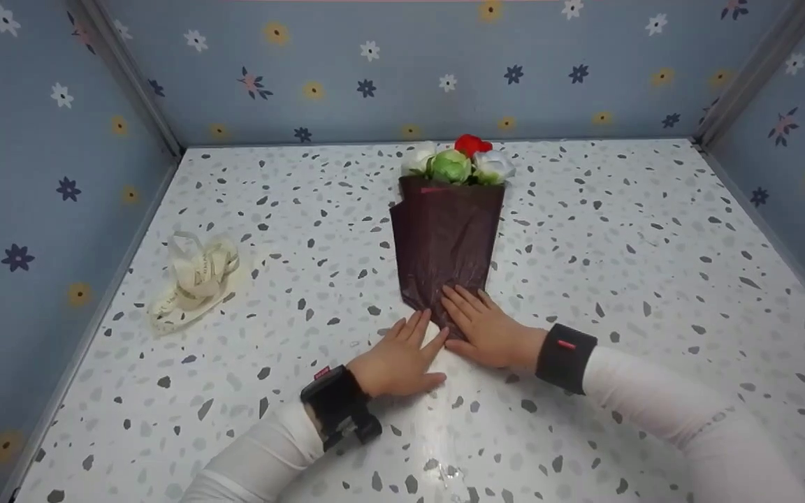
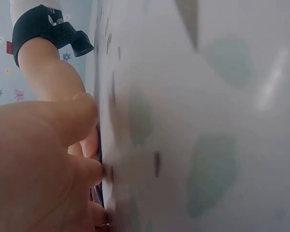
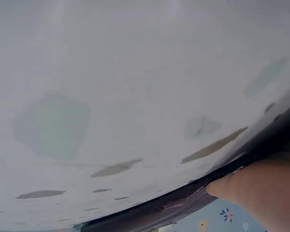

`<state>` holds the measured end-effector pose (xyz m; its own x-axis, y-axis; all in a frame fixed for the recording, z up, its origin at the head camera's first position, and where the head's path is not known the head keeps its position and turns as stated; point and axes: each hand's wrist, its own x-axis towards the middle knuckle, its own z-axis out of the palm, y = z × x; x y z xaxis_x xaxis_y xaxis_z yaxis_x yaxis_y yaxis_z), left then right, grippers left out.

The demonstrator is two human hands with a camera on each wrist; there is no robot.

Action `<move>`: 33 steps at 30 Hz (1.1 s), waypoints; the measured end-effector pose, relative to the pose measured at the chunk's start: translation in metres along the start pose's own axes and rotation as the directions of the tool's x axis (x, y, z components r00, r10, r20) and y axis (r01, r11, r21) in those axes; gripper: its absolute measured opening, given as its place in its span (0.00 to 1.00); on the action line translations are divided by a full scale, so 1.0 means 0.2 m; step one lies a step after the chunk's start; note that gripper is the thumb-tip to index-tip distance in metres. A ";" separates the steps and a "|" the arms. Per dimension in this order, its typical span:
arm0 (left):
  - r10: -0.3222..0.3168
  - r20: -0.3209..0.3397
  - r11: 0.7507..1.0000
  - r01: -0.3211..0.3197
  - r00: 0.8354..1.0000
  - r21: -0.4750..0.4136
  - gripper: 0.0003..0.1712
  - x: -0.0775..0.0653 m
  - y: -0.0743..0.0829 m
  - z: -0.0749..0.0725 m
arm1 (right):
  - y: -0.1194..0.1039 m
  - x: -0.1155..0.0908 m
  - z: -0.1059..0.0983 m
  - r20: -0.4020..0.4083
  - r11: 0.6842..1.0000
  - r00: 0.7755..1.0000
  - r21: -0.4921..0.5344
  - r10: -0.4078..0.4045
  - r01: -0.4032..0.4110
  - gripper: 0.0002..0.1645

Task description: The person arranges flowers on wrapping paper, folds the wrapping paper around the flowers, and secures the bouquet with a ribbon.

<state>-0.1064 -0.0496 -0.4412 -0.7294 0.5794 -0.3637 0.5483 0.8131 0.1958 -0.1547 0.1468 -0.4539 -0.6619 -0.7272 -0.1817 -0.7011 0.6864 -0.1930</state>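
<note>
A bouquet in dark maroon wrapping paper (image 1: 450, 237) lies on the speckled table, its blooms toward the back. Green (image 1: 450, 166), red (image 1: 472, 145) and white flowers (image 1: 493, 166) stick out of the top. My right hand (image 1: 490, 332) rests with extended fingers on the narrow lower end of the wrap. Beside that end, my left hand (image 1: 399, 360) lies with straight fingers, the tips right at the paper's lower edge. The right wrist view shows a right finger (image 3: 253, 193) against the shiny wrap (image 3: 183, 205). In the left wrist view, the left palm (image 2: 34, 164) covers most of the wrap.
A loose heap of cream printed ribbon (image 1: 196, 279) lies on the left of the table. Blue flower-patterned panels (image 1: 402, 70) stand along the back and both sides. A glossy patch (image 1: 450, 475) shows on the tabletop near the front.
</note>
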 end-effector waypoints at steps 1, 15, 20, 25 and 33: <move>0.000 0.003 1.000 0.000 1.000 0.001 0.42 0.02 0.00 -0.01 | 0.01 0.00 0.00 -0.003 1.000 1.000 0.007 0.005 -0.005 0.43; 0.037 0.009 0.999 -0.037 0.999 0.013 0.40 0.22 0.00 -0.09 | 0.17 -0.01 0.00 -0.051 0.991 0.989 0.024 0.135 -0.134 0.39; 0.063 -0.021 0.998 -0.062 0.998 0.030 0.38 0.32 0.01 -0.13 | 0.19 -0.02 -0.02 -0.120 0.979 0.972 0.024 0.204 -0.203 0.41; 0.106 -0.059 0.994 -0.106 0.993 0.001 0.33 0.40 0.01 -0.15 | 0.21 -0.04 -0.03 -0.103 0.973 0.968 0.056 0.231 -0.226 0.42; 0.108 -0.062 0.993 -0.110 0.992 -0.032 0.33 0.48 0.03 -0.17 | 0.28 -0.05 -0.01 -0.087 0.964 0.961 0.071 0.263 -0.257 0.37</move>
<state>-0.1871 0.0122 -0.4449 -0.6899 0.6664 -0.2828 0.6121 0.7455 0.2636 -0.1889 0.1921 -0.4607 -0.8434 -0.5183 -0.1413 -0.4867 0.8485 -0.2076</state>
